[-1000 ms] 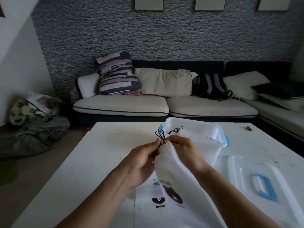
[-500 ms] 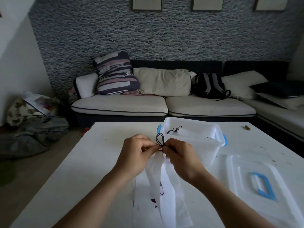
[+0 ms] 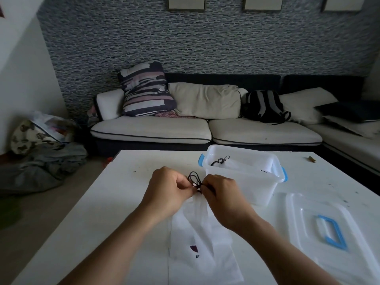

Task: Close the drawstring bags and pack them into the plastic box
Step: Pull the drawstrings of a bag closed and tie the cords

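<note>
— Black cord (image 3: 194,178), who grips it?
— Both: left hand (image 3: 167,189) and right hand (image 3: 223,194) pinch it at the white drawstring bag (image 3: 202,233) mouth, above the table (image 3: 115,202).
— And the plastic box (image 3: 244,177)?
— Just beyond; another bag (image 3: 236,164) inside. Print reads "br".

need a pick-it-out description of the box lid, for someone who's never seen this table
Start at the white table, near its right edge. Just right of the person's right hand and nearer the camera than the open plastic box, the lid lies flat. Only it has a blue handle on top.
</note>
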`<action>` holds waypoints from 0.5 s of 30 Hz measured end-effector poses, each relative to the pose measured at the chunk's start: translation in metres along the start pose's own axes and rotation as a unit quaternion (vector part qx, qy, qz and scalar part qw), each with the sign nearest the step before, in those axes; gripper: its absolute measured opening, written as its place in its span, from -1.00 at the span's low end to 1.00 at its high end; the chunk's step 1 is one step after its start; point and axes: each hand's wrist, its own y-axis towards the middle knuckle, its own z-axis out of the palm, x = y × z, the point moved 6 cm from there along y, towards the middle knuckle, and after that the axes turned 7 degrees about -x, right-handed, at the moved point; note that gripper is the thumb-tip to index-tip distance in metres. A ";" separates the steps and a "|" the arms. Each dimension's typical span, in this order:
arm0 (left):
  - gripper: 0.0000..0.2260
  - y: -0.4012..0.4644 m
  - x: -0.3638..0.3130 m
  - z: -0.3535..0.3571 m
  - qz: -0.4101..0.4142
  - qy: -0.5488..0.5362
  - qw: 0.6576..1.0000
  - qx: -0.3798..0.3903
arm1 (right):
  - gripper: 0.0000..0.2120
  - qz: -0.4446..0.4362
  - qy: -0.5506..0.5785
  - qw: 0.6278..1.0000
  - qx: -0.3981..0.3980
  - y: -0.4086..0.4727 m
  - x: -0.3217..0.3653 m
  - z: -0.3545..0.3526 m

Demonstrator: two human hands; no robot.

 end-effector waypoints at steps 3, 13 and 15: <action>-0.90 0.000 0.009 -0.001 -0.114 -0.076 0.991 0.008 | -0.80 -0.013 -0.012 1.000 0.008 -0.001 0.004 0.001; -0.84 -0.003 0.000 -0.009 0.018 0.043 0.999 0.015 | -0.79 0.041 0.084 0.995 0.036 -0.002 0.004 -0.006; -0.84 0.000 0.007 -0.012 0.032 0.071 0.997 0.009 | -0.77 0.077 0.118 0.989 0.049 -0.002 0.001 -0.007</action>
